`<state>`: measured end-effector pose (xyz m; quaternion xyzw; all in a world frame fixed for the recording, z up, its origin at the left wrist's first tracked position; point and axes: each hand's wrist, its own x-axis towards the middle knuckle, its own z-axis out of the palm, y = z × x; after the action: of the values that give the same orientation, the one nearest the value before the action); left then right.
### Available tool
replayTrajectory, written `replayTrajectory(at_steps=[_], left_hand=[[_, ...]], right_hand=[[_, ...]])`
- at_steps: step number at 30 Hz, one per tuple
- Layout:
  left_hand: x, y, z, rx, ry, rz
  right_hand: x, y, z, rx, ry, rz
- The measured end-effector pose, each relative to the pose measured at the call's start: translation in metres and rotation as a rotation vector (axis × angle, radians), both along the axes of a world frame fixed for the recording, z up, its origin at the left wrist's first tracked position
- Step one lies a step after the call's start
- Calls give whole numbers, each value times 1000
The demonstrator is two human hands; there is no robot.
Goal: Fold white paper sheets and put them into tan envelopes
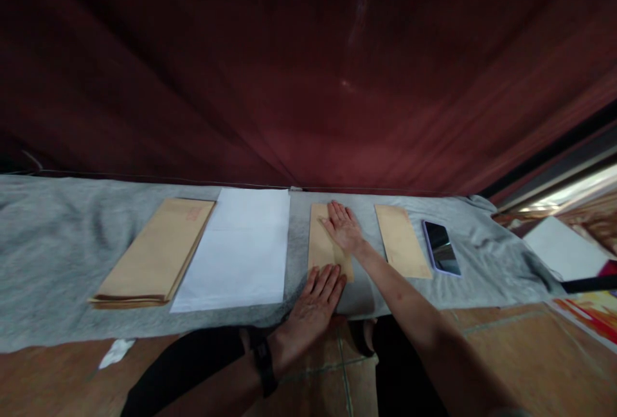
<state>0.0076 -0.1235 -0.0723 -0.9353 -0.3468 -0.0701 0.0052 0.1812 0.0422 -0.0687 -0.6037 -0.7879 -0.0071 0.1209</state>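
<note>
A brown paper envelope [318,241] lies flat on the grey cloth in front of me, partly covered by both hands. My left hand [315,301] rests on its near end, palm down, fingers stretched out. Farther up, my right hand [344,227] presses flat on the far part, its fingers extended and the thumb apart. Left of this envelope are white paper sheets [238,250], and beyond them a stack of brown envelopes [154,250] with red print at one corner. To the right lies another single brown envelope [402,241].
A phone [441,248] in a light purple case lies at the right on the grey cloth [491,263]. Dark red fabric [308,83] hangs behind the surface. On the tiled floor [491,353] at the left is a crumpled white tissue [116,353].
</note>
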Motion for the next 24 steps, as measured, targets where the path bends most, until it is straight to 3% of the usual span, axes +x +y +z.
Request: replayTrajectory(at_steps=[8,17,24], left_hand=[[-2,1,-4,-11,-38,-29],[0,1,4,-22,-20,-11],[-2,-3,17,-121,-130,0]], right_hand=[[-25,0,15,-117,12,77],[-36,-17,25,-210,7,91],[-29,-41,24,-227,15,177]])
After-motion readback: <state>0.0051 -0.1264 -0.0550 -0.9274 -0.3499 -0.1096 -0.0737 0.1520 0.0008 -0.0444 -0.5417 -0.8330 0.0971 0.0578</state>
